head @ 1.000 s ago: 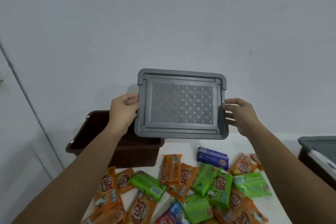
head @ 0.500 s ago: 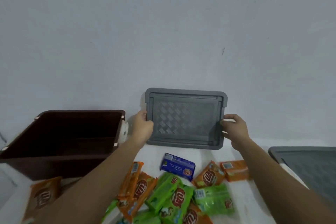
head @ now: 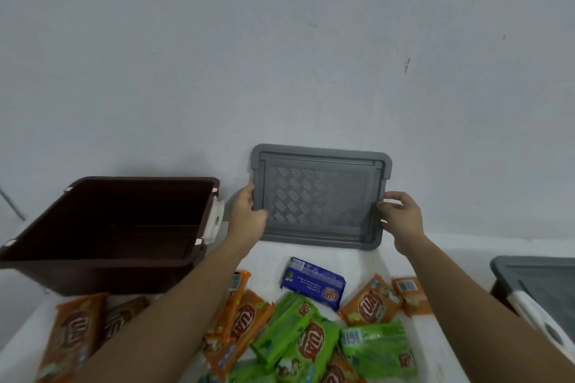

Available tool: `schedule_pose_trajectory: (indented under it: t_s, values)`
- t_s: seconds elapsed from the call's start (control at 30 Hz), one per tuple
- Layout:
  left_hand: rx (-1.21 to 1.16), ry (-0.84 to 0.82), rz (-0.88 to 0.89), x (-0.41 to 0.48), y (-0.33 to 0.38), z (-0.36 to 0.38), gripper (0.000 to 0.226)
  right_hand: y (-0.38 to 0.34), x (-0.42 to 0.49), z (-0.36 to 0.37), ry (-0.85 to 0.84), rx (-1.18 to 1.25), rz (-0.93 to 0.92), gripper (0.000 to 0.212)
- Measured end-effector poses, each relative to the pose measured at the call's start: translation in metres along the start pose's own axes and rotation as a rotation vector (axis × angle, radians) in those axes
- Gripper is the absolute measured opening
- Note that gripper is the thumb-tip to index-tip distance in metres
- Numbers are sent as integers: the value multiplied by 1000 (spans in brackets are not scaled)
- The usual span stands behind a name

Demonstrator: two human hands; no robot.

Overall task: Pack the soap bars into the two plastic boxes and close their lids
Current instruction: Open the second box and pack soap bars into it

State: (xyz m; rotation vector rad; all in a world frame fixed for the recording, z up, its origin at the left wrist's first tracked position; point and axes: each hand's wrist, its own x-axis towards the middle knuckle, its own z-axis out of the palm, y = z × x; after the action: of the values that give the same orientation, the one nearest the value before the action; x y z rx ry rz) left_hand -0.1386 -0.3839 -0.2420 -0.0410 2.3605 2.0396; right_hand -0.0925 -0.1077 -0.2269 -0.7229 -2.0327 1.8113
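Both bare forearms stretch forward from the lower corners, converging slightly. The left hand (head: 249,216) grips the left edge of the grey lid (head: 320,221), thumb across its face. The right hand (head: 401,218) grips the right edge with curled fingers.

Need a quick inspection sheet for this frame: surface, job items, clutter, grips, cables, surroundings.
Surface: white table, bare strip behind the soap pile.
Job's things: brown box on the left, open, no soap seen inside; grey lid held upright in front of the wall; second box at the right edge, lid on; blue soap bar, orange soap bars and green soap bars loose on the table.
Clutter: nothing seen.
Grips: left hand grips the lid's left edge; right hand grips its right edge.
Cables: nothing seen.
Surroundings: plain grey wall with a few dark marks.
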Motion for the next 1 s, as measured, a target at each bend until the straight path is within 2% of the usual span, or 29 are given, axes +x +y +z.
schedule_pose_trajectory:
  t_s: [0.1, 0.17, 0.23, 0.33, 0.4, 0.43, 0.5, 0.57, 0.63, 0.7, 0.83, 1.0]
  values:
    - [-2, -21, 17, -6, 0, -1, 75, 2, 2, 0, 9, -16, -3, 14]
    - [77, -30, 37, -13, -1, -4, 79, 3, 2, 0, 8, -39, -22, 17]
    - [202, -63, 78, -26, 0, -6, 78, 5, -1, 1, 53, -119, -49, 28]
    - [454, -98, 124, -55, -6, -11, 61, 6, -15, 9, 237, -295, -141, 44]
    - [615, -112, 151, -75, -13, -19, 51, 4, -37, 21, 329, -421, -257, 40]
    - [682, -122, 168, -83, -18, -23, 49, 5, -50, 28, 315, -460, -335, 34]
    - [777, -134, 168, -95, -31, -31, 46, 11, -78, 46, 140, -494, -451, 18]
    - [862, -142, 139, -105, -43, -39, 47, 16, -107, 64, -132, -539, -453, 4]
    - [939, -159, 94, -110, -53, -44, 45, 21, -132, 83, -376, -654, -398, 15]
    - [935, -175, 54, -112, -55, -48, 38, 28, -153, 100, -513, -805, -378, 29]
    - [779, -112, 16, -115, -49, -53, 33, 46, -174, 117, -578, -1044, -303, 52]
    - [696, -70, -92, -123, -46, -63, 46, 44, -179, 115, -599, -1102, -288, 34]
